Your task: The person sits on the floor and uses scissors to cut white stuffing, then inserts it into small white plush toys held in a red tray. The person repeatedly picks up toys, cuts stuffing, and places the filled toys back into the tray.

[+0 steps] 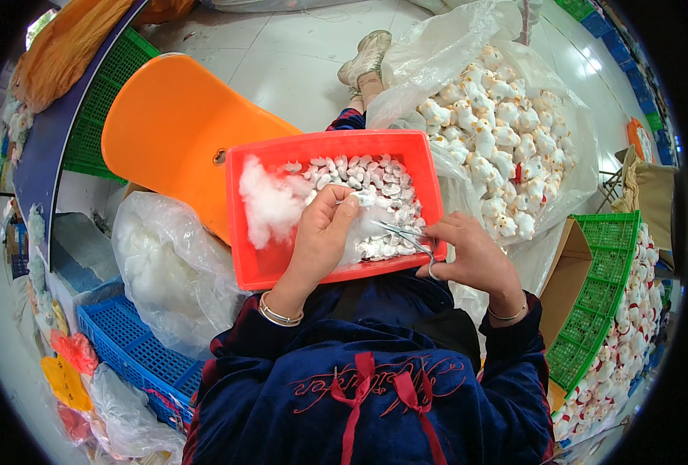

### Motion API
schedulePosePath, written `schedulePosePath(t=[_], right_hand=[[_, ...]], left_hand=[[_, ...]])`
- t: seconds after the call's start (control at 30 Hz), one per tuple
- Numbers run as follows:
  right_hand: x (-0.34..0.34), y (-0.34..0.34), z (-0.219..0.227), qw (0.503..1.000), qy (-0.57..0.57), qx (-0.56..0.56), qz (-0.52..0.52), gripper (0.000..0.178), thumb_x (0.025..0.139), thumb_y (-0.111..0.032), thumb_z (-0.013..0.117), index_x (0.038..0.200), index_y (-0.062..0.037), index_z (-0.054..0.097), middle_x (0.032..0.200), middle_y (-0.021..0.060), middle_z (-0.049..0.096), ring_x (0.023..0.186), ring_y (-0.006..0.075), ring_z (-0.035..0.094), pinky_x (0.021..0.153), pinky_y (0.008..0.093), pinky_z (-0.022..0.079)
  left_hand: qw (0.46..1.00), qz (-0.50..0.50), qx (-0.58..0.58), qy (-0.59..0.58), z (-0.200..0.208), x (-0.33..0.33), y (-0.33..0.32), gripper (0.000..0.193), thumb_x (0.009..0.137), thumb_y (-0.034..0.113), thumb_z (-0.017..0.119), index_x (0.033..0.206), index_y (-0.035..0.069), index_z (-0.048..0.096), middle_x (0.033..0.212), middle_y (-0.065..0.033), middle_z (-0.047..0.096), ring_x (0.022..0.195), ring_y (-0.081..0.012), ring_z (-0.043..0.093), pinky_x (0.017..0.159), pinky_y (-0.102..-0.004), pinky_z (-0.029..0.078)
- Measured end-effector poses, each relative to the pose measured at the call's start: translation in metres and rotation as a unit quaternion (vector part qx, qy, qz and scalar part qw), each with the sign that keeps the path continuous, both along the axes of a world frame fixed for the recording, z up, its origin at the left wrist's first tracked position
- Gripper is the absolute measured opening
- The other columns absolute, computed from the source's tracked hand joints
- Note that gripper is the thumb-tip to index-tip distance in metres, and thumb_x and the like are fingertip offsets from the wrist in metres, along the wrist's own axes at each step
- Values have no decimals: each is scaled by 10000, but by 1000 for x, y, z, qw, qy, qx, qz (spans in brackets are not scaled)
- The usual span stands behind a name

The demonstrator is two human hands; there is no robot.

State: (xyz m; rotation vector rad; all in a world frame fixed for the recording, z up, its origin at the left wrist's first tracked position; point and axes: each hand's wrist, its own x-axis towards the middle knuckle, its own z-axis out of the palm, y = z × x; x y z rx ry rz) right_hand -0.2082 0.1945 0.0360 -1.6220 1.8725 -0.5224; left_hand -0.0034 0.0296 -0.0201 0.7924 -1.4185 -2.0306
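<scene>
A red plastic tray (330, 274) rests across my lap. Fluffy white stuffing (270, 203) is heaped at its left side, and many small white fabric pieces (394, 182) fill the rest. Above the tray, my left hand (324, 229) pinches a small white fabric piece (364, 198) between thumb and fingertips. My right hand (472, 256) grips silver scissor-handled forceps (407, 234) by the finger rings, their slim jaws slightly parted and pointing left. A thin tuft of stuffing lies by the jaw tips, below the left fingertips; whether the jaws touch it I cannot tell.
An orange chair (181, 132) stands beyond the tray on the left. A clear bag (165, 267) of white stuffing and a blue crate (138, 349) are at my left. To the right are a large bag of white stuffed toys (499, 139), a cardboard box (567, 279) and a green crate (596, 302).
</scene>
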Motion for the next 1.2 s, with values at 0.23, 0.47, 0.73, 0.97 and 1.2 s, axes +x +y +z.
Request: schedulePosePath(t=[0.23, 0.47, 0.73, 0.97, 1.2], right_hand=[[-14, 10, 9, 996, 3, -38, -75, 264, 705, -95, 794, 954, -55, 715, 746, 63, 646, 787, 287, 616, 719, 409, 491], [3, -2, 19, 997, 53, -33, -35, 233, 712, -113, 760, 936, -73, 712, 776, 59, 663, 806, 283, 627, 720, 412, 485], [8, -3, 19, 998, 55, -7, -38, 221, 718, -129, 756, 930, -84, 716, 780, 63, 668, 799, 278, 629, 696, 418, 470], [11, -8, 19, 998, 42, -13, -49, 256, 735, -157, 789, 960, -53, 723, 786, 78, 671, 806, 295, 629, 719, 420, 487], [7, -5, 17, 998, 28, -9, -54, 249, 735, -151, 790, 951, -49, 721, 773, 83, 657, 808, 302, 624, 722, 420, 487]], left_hand=[[998, 22, -43, -50, 10, 8, -8, 130, 977, 112, 681, 1022, -9, 686, 1033, -59, 711, 874, -59, 630, 778, -219, 507], [994, 5, -83, -75, 5, 2, 1, 111, 912, 82, 737, 953, -7, 685, 1046, -73, 715, 914, -105, 649, 828, -274, 537], [997, 47, -47, -38, 4, -1, 5, 95, 920, 67, 727, 962, 1, 673, 1042, -74, 710, 901, -95, 648, 819, -267, 539], [998, -19, 25, -46, 13, -4, 3, 207, 936, 72, 717, 1130, 0, 714, 986, -18, 697, 836, -57, 628, 766, -223, 529], [998, -16, 49, -26, 7, 2, -8, 215, 943, 72, 715, 1146, 0, 726, 944, -3, 706, 849, -54, 625, 769, -211, 518]])
